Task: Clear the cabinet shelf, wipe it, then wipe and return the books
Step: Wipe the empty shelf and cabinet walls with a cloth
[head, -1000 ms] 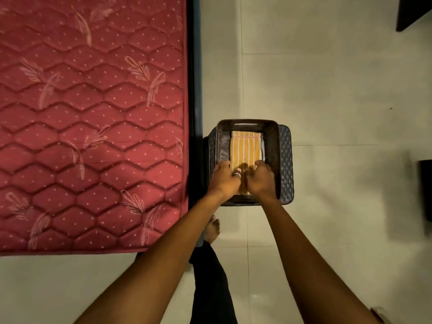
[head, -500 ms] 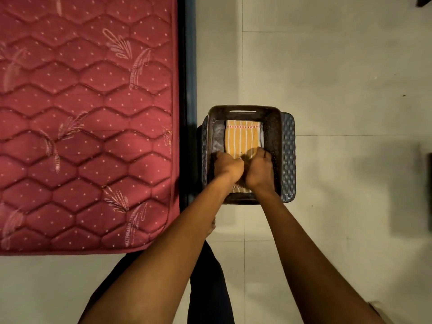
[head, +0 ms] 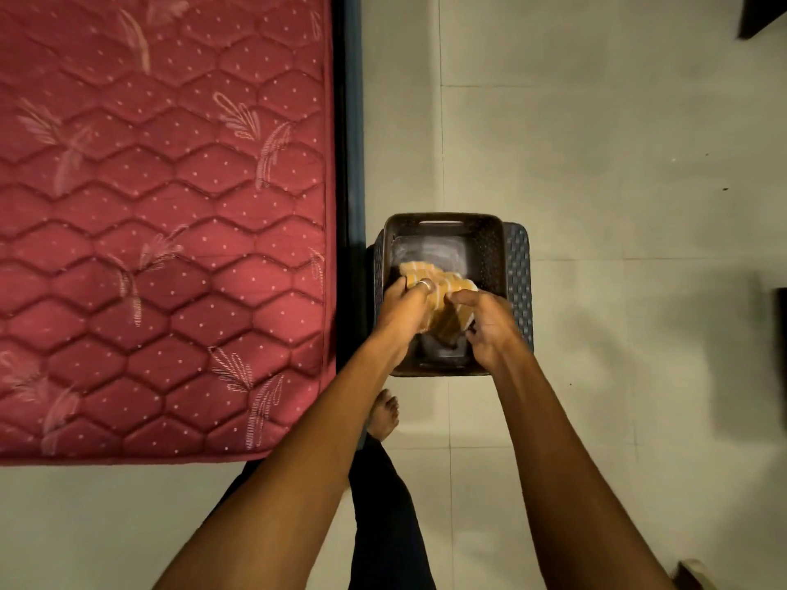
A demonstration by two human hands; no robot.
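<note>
A dark woven plastic basket stands on the floor beside the bed. Over it, a yellow cloth with white stripes is bunched up between both hands. My left hand, wearing a ring, grips the cloth's left side. My right hand grips its right side. The basket's grey bottom shows behind the cloth. No books or cabinet shelf are in view.
A red quilted mattress on a dark blue bed frame fills the left side. Pale floor tiles spread to the right. Dark furniture edges show at the far right and top right corner. My bare foot stands below the basket.
The cloth lay flat and folded in the basket; now both hands have gathered it up, bunched, exposing the basket's bottom.
</note>
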